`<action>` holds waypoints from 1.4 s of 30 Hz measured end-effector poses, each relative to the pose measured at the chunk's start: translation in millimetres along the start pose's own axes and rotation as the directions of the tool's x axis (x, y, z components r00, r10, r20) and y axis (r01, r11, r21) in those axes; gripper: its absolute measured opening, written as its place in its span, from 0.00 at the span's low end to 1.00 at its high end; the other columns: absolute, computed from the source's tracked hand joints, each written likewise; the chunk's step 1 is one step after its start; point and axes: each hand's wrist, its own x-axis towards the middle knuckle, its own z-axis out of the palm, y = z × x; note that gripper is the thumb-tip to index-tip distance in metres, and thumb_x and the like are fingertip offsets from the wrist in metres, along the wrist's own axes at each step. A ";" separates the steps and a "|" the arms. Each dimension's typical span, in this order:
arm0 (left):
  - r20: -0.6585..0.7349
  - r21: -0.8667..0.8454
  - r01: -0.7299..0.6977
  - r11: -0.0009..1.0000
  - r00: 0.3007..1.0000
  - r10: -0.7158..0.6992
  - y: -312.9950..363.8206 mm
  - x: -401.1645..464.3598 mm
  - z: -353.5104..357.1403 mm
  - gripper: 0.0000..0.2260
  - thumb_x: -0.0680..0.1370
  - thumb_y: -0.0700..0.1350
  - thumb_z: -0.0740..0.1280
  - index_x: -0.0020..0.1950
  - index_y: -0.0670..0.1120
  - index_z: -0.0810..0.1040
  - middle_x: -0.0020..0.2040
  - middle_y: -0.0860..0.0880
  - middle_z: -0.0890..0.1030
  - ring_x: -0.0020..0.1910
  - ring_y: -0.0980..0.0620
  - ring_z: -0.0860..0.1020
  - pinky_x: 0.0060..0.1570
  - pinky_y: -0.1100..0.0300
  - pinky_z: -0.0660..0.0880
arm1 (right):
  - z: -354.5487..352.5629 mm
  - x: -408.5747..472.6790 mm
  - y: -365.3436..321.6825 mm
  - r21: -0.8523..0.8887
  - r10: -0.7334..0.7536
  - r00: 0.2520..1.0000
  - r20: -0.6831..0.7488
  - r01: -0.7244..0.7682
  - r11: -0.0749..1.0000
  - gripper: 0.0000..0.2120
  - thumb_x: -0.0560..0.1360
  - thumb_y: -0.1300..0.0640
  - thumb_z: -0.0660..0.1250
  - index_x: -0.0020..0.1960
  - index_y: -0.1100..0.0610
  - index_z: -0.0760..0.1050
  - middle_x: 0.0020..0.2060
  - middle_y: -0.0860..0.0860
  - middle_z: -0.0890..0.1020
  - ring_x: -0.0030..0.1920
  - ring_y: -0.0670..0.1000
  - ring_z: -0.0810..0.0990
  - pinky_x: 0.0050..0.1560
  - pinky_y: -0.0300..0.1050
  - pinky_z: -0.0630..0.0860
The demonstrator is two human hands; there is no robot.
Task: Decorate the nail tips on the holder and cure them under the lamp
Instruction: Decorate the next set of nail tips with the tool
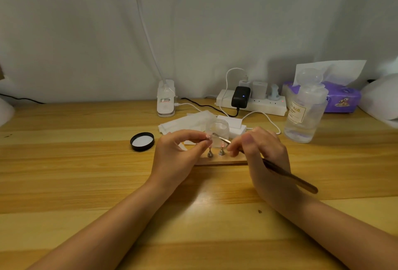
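Head view, left hand (174,157) fingers pinching nail tip (208,137), right hand (261,153) gripping tweezers (288,176)

Head-worn camera looks forward and down, close over the table (64,162).

The clear plastic bottle (304,114) at the right of the table carries a cream label (296,112) on which the word "NAIL" can be read; the rest of its print is too small. The sticker (164,100) on the white lamp base (165,99) is illegible.
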 end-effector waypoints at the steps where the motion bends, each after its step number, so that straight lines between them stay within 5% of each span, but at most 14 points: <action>1: 0.001 0.007 0.001 1.000 1.000 -0.001 0.0 0.0 0.0 0.09 0.68 0.39 0.74 0.42 0.53 0.81 0.39 0.60 0.81 0.42 0.63 0.79 0.44 0.74 0.72 | 0.2 0.9 0.5 -0.018 0.020 1.000 0.008 -0.020 1.000 0.24 0.78 0.41 0.47 0.37 0.51 0.75 0.31 0.38 0.74 0.38 0.41 0.73 0.47 0.39 0.66; 7: -0.003 0.020 0.015 1.000 1.000 -0.015 -1.5 -0.2 -0.5 0.10 0.69 0.40 0.73 0.42 0.56 0.80 0.39 0.60 0.81 0.42 0.62 0.79 0.44 0.66 0.76 | 2.2 -2.0 -0.8 0.027 -0.070 0.996 0.062 0.068 0.997 0.27 0.79 0.44 0.49 0.36 0.57 0.78 0.33 0.40 0.76 0.39 0.40 0.74 0.48 0.45 0.68; 13: 0.008 0.024 -0.002 1.000 1.000 0.001 -0.8 -0.6 -1.1 0.09 0.69 0.40 0.73 0.44 0.53 0.81 0.41 0.59 0.81 0.44 0.63 0.79 0.46 0.73 0.72 | -0.5 1.2 0.1 0.022 0.014 1.000 0.027 -0.015 1.000 0.24 0.78 0.42 0.49 0.37 0.53 0.77 0.33 0.38 0.75 0.39 0.42 0.74 0.46 0.49 0.70; 18: 0.008 0.002 -0.002 1.000 1.000 0.002 0.1 -1.3 -1.1 0.10 0.69 0.37 0.72 0.47 0.49 0.81 0.42 0.55 0.82 0.45 0.61 0.80 0.48 0.69 0.74 | 2.8 -1.1 -3.9 0.034 -0.116 0.988 0.098 0.114 0.993 0.25 0.79 0.46 0.50 0.37 0.57 0.79 0.36 0.39 0.75 0.39 0.40 0.73 0.46 0.42 0.68; 21: 0.011 0.018 -0.022 1.000 1.000 0.022 1.6 -1.3 -0.4 0.10 0.70 0.38 0.71 0.48 0.48 0.81 0.43 0.55 0.82 0.47 0.59 0.79 0.49 0.66 0.74 | -1.0 1.0 -0.6 0.024 -0.061 0.997 0.036 0.061 0.998 0.26 0.79 0.45 0.50 0.37 0.58 0.79 0.35 0.40 0.75 0.39 0.41 0.73 0.44 0.46 0.70; 26: 0.031 0.022 -0.060 0.998 0.998 0.060 3.3 -2.5 0.1 0.07 0.70 0.45 0.69 0.47 0.55 0.80 0.44 0.57 0.80 0.47 0.58 0.78 0.57 0.43 0.71 | -2.0 4.6 1.3 -0.032 -0.057 0.998 0.037 0.058 0.998 0.13 0.76 0.53 0.59 0.41 0.57 0.79 0.36 0.46 0.78 0.39 0.45 0.74 0.40 0.50 0.73; 30: 0.026 0.002 -0.079 0.997 0.997 0.079 3.1 -2.2 1.1 0.06 0.70 0.49 0.66 0.44 0.59 0.79 0.42 0.60 0.80 0.47 0.55 0.79 0.56 0.34 0.68 | 1.0 4.9 1.0 0.019 -0.079 0.992 0.098 0.078 0.997 0.17 0.76 0.48 0.59 0.41 0.59 0.79 0.36 0.48 0.80 0.39 0.47 0.76 0.40 0.53 0.73; 36: -0.002 0.004 -0.055 0.998 0.998 0.055 -4.6 -1.2 2.1 0.12 0.71 0.38 0.70 0.48 0.56 0.79 0.43 0.59 0.81 0.47 0.53 0.79 0.56 0.36 0.69 | -2.3 -0.1 -2.1 0.129 0.020 0.997 0.073 -0.030 0.991 0.21 0.78 0.41 0.48 0.37 0.47 0.74 0.31 0.43 0.77 0.37 0.41 0.76 0.44 0.47 0.71; 42: -0.004 0.002 -0.055 0.999 0.998 0.055 -3.5 -1.5 2.0 0.13 0.71 0.38 0.70 0.46 0.57 0.80 0.42 0.61 0.80 0.48 0.54 0.79 0.56 0.37 0.69 | -2.0 2.7 -2.6 0.105 0.077 0.994 0.076 -0.085 0.991 0.14 0.76 0.40 0.53 0.40 0.43 0.73 0.35 0.39 0.77 0.41 0.42 0.76 0.46 0.42 0.71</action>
